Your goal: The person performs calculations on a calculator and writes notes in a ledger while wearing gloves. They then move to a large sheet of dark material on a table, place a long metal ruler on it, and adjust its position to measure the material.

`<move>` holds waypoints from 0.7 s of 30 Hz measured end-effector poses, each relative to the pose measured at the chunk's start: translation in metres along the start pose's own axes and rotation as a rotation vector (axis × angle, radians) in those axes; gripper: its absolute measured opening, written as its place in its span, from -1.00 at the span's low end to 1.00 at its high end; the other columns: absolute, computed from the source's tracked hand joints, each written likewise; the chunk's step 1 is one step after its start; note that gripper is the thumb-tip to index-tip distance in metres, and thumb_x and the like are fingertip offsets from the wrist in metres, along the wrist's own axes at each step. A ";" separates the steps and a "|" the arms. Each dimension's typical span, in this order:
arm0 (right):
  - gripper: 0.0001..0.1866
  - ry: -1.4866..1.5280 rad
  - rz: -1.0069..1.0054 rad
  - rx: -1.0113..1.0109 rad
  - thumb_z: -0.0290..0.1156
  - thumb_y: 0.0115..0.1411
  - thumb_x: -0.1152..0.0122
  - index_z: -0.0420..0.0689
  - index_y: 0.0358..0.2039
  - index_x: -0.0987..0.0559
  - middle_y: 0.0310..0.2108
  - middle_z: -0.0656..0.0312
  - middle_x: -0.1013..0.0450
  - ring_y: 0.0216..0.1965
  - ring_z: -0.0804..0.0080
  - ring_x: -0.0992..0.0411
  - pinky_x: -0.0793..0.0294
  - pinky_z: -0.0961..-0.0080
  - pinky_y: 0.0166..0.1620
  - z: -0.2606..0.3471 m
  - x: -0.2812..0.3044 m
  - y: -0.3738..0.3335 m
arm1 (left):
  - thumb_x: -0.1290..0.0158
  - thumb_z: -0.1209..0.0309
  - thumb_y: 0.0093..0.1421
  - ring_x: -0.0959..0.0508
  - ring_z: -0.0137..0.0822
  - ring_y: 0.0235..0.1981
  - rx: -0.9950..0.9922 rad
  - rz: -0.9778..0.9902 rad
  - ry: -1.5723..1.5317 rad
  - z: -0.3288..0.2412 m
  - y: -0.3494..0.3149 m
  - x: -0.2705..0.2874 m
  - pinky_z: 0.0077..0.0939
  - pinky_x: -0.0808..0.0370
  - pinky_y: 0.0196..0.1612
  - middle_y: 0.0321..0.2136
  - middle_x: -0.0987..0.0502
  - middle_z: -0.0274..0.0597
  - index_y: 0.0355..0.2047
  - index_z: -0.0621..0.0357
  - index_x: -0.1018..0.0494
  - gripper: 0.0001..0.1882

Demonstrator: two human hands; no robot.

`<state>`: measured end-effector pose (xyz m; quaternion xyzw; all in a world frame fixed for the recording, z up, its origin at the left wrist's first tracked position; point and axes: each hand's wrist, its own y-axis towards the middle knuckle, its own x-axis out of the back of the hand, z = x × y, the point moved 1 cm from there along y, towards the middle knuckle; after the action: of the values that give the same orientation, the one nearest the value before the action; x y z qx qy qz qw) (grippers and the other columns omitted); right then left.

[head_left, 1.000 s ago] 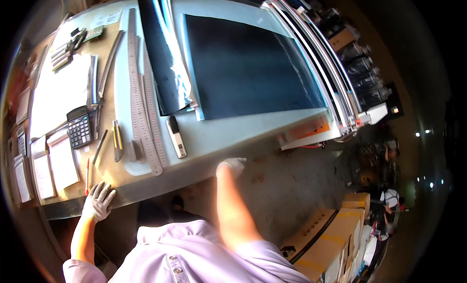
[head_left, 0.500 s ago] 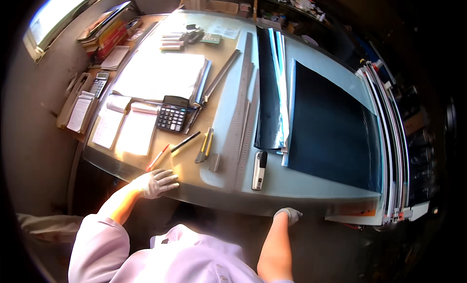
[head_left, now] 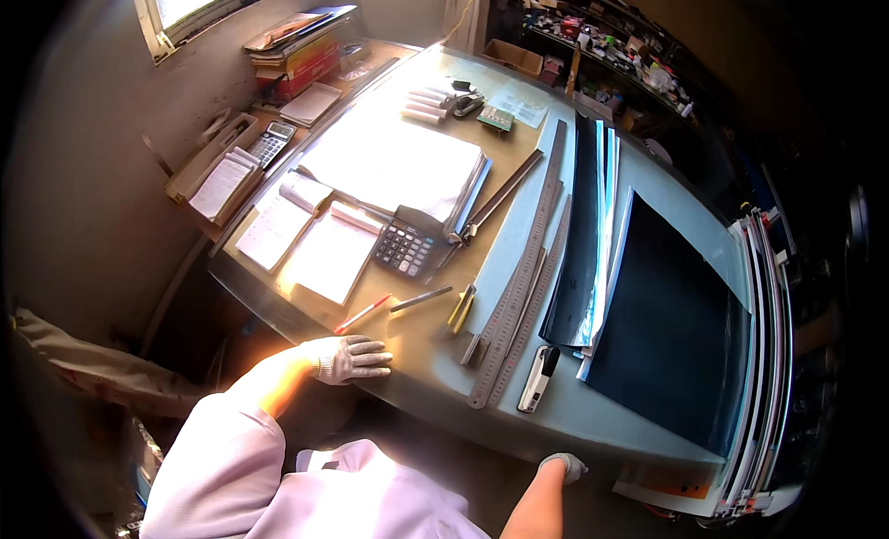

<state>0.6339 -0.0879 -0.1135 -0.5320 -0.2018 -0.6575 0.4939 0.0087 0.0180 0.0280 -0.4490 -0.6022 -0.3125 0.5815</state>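
Observation:
My left hand (head_left: 352,359), in a pale knit glove, rests flat on the table's front edge with its fingers stretched out and nothing in them. Just beyond it lie a red pen (head_left: 362,314) and a black pen (head_left: 421,299). A yellow utility knife (head_left: 461,308) is to their right. My right hand (head_left: 567,467), also gloved, is at the front edge farther right; its fingers are mostly hidden, so I cannot make out their pose. Nearest to it on the table is a black-and-white stapler (head_left: 537,380). Long steel rulers (head_left: 519,307) lie left of the stapler.
Dark sheets (head_left: 671,321) cover the table's right part, beside a narrower dark stack (head_left: 579,252). A black calculator (head_left: 407,247), notepads (head_left: 331,261) and a large white paper stack (head_left: 398,159) occupy the left. Upright boards (head_left: 764,354) stand along the right side.
The view has turned, so the table sits lower and farther right in the picture. My left hand stays open at the front edge, and my right hand remains by that edge too.

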 end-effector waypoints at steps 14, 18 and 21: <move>-0.39 -0.136 -0.067 0.082 -0.05 0.46 0.20 0.02 0.44 -0.29 0.33 0.24 -0.38 0.31 0.44 -0.34 -0.25 0.18 0.35 -0.001 -0.059 0.061 | -0.25 0.17 0.09 -0.28 0.01 0.40 -0.027 -0.132 0.026 0.004 -0.009 -0.011 0.01 -0.32 0.35 0.44 -0.19 -0.10 0.46 -0.05 -0.14 -0.07; -0.39 -0.209 -0.069 0.099 -0.07 0.46 0.17 0.02 0.45 -0.28 0.26 0.24 -0.43 0.21 0.41 -0.40 -0.33 0.17 0.25 0.005 -0.027 0.027 | -0.13 0.19 0.20 -0.32 0.02 0.37 -0.065 -0.179 -0.004 0.006 -0.009 -0.014 0.00 -0.34 0.34 0.41 -0.22 -0.02 0.44 0.05 -0.16 -0.18; -0.39 -0.248 -0.080 0.122 -0.08 0.46 0.15 0.02 0.45 -0.26 0.20 0.24 -0.47 0.14 0.39 -0.45 -0.39 0.17 0.16 0.000 -0.014 0.001 | -0.08 0.24 0.19 -0.36 0.00 0.34 -0.097 -0.275 0.010 0.010 -0.010 -0.020 -0.06 -0.37 0.33 0.38 -0.28 -0.02 0.40 0.12 -0.23 -0.25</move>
<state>0.6346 -0.0821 -0.1264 -0.5698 -0.3221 -0.5921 0.4701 -0.0060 0.0192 0.0086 -0.3883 -0.6394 -0.4200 0.5138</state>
